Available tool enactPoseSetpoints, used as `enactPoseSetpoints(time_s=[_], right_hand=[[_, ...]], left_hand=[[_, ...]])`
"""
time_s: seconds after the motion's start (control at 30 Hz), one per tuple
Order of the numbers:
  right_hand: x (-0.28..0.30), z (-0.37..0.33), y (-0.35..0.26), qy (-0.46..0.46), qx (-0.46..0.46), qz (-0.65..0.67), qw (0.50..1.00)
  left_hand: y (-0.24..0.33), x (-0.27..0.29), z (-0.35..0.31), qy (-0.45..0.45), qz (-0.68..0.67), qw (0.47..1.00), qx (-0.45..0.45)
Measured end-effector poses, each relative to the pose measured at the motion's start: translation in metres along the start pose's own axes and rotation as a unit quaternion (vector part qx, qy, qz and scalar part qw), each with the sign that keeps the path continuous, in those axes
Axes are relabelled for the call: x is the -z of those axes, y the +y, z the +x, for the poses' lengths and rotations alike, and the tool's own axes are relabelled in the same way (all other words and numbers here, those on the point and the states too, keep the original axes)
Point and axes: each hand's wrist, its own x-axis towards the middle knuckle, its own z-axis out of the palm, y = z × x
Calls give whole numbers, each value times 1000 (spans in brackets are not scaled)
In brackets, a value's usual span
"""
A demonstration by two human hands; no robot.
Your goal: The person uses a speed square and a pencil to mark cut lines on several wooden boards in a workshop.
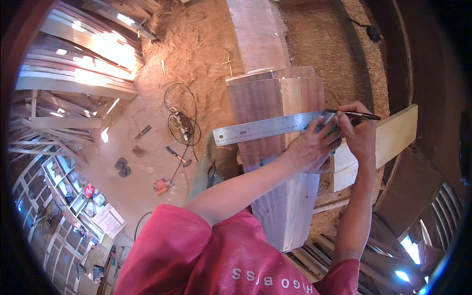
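My left hand point(314, 145) bends around the right end of a long steel ruler point(265, 129), with its fingers pressed over the metal. Something green shows between those fingers, mostly hidden. The ruler lies across wide wooden boards point(260, 187), part dark reddish and part pale, and its left end sticks out past their edge. Right beside it, my right hand point(358, 125) is closed around a slim dark pen point(361, 116). The pen's tip points left, close to the ruler's right end and the boards' right edge.
A pale plank point(396, 135) juts out at the right. Another long board point(258, 37) lies beyond the boards. On the dusty floor at left are a hammer point(178, 156), a coiled cable point(182, 125) and an orange object point(161, 186). Stacked timber point(83, 54) fills the far left.
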Motion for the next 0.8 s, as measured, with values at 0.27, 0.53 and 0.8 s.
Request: enactPoseSetpoints(time_s=[0.27,0.53,0.8], right_hand=[[-31,-6,-41,-19,122,-99,987],[-123,-24,-106,-135,214,-32,967],[-154,-22,-112,-164,183,84,966]], left_hand=[[-1,-35,-9,-3,114,993,17],[0,-4,0,-53,-24,998,24],[-1,-4,3,-16,-17,1000,-1]])
